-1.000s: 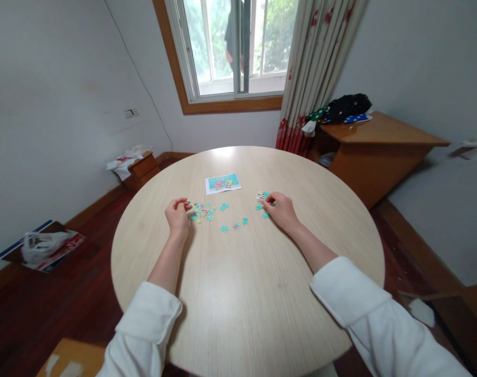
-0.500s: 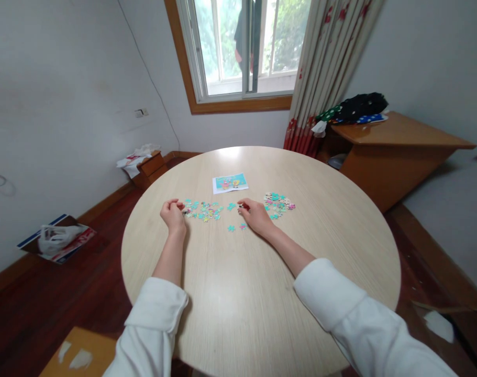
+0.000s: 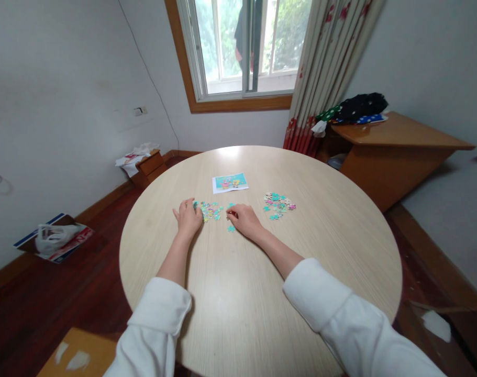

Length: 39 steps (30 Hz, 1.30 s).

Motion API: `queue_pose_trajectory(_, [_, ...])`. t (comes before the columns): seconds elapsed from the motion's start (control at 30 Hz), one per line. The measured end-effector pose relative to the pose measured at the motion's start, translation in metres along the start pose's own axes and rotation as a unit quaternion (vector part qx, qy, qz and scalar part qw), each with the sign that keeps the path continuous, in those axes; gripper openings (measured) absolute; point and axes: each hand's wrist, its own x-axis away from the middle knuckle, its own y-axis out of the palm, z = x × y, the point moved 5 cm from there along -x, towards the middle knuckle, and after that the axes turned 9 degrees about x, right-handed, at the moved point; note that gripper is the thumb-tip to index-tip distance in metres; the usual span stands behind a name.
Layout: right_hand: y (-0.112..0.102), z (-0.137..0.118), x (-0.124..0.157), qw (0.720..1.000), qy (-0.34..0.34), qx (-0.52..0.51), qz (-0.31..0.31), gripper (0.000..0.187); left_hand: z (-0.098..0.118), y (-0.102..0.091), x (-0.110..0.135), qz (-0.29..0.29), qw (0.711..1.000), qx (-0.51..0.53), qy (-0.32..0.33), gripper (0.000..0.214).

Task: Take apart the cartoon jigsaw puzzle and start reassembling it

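My left hand (image 3: 188,218) lies over the left edge of a pile of small jigsaw puzzle pieces (image 3: 211,211), fingers apart and palm down, partly hiding the pile. To its right, my right hand (image 3: 245,220) is closed in a pinch on a puzzle piece (image 3: 228,215), which shows only as a small bit at the fingertips. A turquoise puzzle piece (image 3: 231,229) lies just below those fingertips, and another turquoise piece (image 3: 231,204) peeks out above them. Farther right sits a second pile of puzzle pieces (image 3: 278,204), touched by neither hand.
A printed picture card (image 3: 230,183) lies beyond the pieces on the round wooden table (image 3: 238,293). A desk (image 3: 403,131) with dark cloth on it stands at the back right. At the left are a small cabinet (image 3: 151,166) and a plastic bag (image 3: 55,238) on the floor.
My left hand has shifted right onto the left pile, its fingers spreading. My right hand has moved a little left and now covers the spot where a pink-and-turquoise piece lay.
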Motion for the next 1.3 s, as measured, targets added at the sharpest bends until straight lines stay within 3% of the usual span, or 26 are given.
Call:
queue_pose_trajectory(0.27, [0.004,0.002,0.002,0.999,-0.011,0.038,0.014,0.015,0.002,0.007,0.004,-0.078,0.995,-0.065,-0.006,0.052])
queue_pose_trajectory(0.57, [-0.006,0.003,0.003,0.997,-0.014,0.047,0.051,0.019,0.002,0.009,0.003,-0.101,0.990,-0.096,-0.002,0.053])
queue_pose_trajectory(0.67, [-0.022,0.023,0.002,0.993,0.007,0.068,0.093,0.023,0.002,0.009,0.003,-0.105,0.990,-0.094,-0.001,0.053])
queue_pose_trajectory(0.77, [-0.037,0.061,0.002,0.983,0.077,0.099,0.131,0.026,0.002,0.008,0.003,-0.111,0.990,-0.091,-0.004,0.054])
queue_pose_trajectory(0.9, [-0.043,0.101,0.003,0.972,0.130,0.123,0.152,0.033,0.003,0.007,0.004,-0.110,0.989,-0.096,-0.003,0.053])
queue_pose_trajectory(1.1, [-0.035,0.112,0.001,0.976,0.130,0.148,0.088,0.025,0.004,0.008,0.005,-0.114,0.988,-0.102,0.005,0.051])
queue_pose_trajectory(1.3, [-0.043,0.118,0.002,0.970,0.139,0.149,0.128,0.023,0.002,0.008,0.004,-0.110,0.989,-0.104,0.005,0.050])
